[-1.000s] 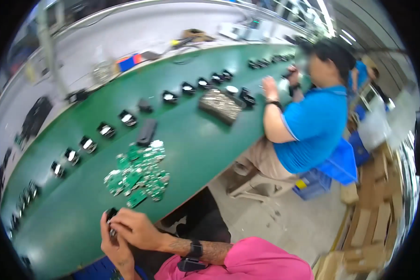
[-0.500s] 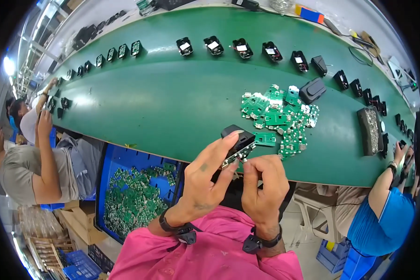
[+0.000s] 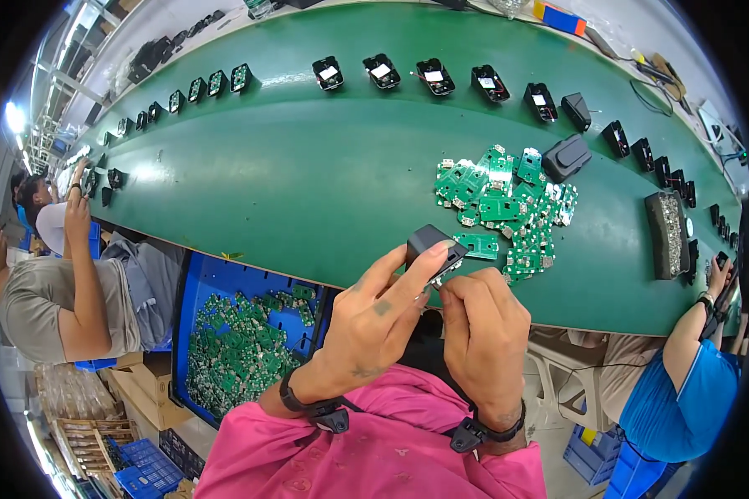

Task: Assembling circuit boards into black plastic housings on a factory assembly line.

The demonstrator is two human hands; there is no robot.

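My left hand (image 3: 368, 320) grips a black plastic housing (image 3: 423, 239) over the table's near edge, thumb and fingers around it. Part of a green circuit board (image 3: 449, 270) shows along the housing's lower right side. At that side my right hand (image 3: 487, 337) is closed in a pinch, its fingertips against or very close to the board; whatever they hold is hidden. Just beyond lies a single green circuit board (image 3: 477, 245), beside a loose pile of similar boards (image 3: 501, 208). Another black housing (image 3: 566, 158) rests at the pile's far right.
Several open black housings (image 3: 328, 73) line the far side of the green table (image 3: 308, 166). A dark block with a speckled face (image 3: 667, 237) stands at right. Below the near edge, a blue bin (image 3: 194, 287) holds many boards. Co-workers sit at left and right (image 3: 682, 399).
Both hands have shifted slightly right with the housing, which is turned a little. My right hand's fingers have closed in more at the board's edge.
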